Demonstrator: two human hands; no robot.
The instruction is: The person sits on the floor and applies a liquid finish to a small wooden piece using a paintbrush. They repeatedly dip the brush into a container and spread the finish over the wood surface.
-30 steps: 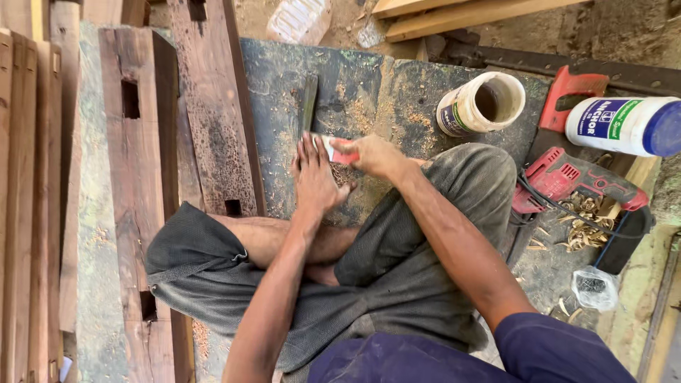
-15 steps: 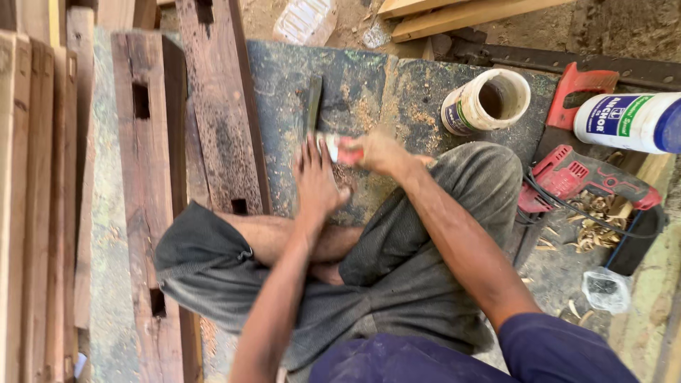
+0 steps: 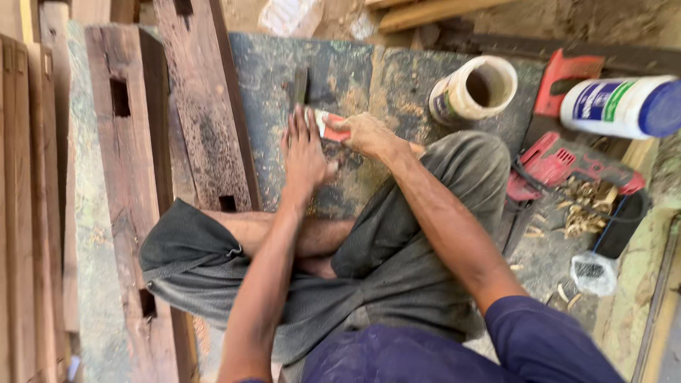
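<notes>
I sit cross-legged on a stained, dusty board (image 3: pixel 397 92). My left hand (image 3: pixel 305 152) lies flat, fingers spread, pressing down on a narrow dark strip (image 3: pixel 301 85) that runs away from me on the board. My right hand (image 3: pixel 362 131) is closed around a small tool with a red and white handle (image 3: pixel 328 126), held right beside the left fingers at the near end of the strip. The tool's working end is hidden by my hands.
Dark wooden beams with square mortise holes (image 3: pixel 120 142) (image 3: pixel 202 106) lie to the left. An open white tub (image 3: pixel 474 89), a white bottle on its side (image 3: pixel 621 106), a red power tool (image 3: pixel 567 163), wood chips (image 3: pixel 585 209) and a small plastic bag (image 3: pixel 594 273) are on the right.
The view has shifted slightly rightward and the frame is now blurrier. Both hands stay together at the strip, with only small movement of the right hand.
</notes>
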